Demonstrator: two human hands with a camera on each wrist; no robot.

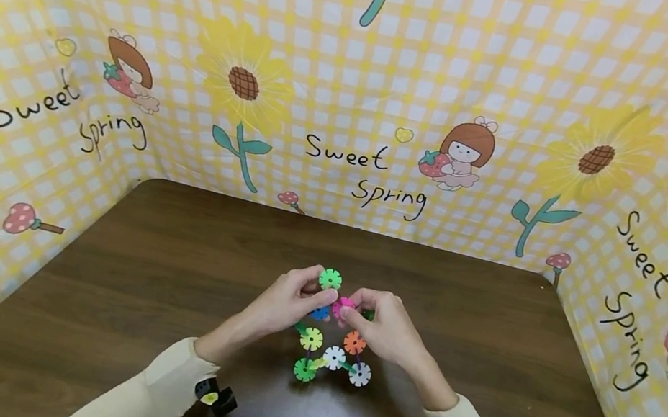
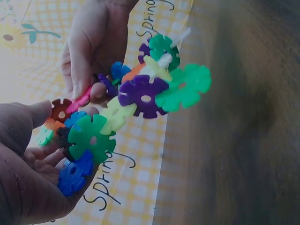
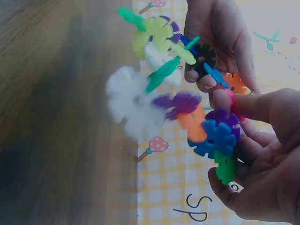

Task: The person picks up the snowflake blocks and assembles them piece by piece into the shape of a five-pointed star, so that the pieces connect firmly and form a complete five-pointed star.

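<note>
In both hands is a loop of interlocked plastic snowflake discs. My left hand (image 1: 291,296) grips its left side, around a blue disc (image 1: 319,313) and a black disc (image 3: 203,60). A green disc (image 1: 331,279) sticks up beside the left fingertips. My right hand (image 1: 389,325) pinches a pink disc (image 1: 341,307) between thumb and fingers, close against the left hand's discs. Below hang a yellow-green disc (image 1: 311,338), an orange disc (image 1: 355,342), a white disc (image 1: 333,358) and a green disc (image 1: 305,369). Whether the pink disc is slotted into its neighbour cannot be told.
A dark brown wooden table (image 1: 170,248) lies under the hands. Yellow checked cloth (image 1: 354,80) with printed flowers and lettering walls off its back and both sides. Black wrist cameras (image 1: 215,397) sit on both sleeves.
</note>
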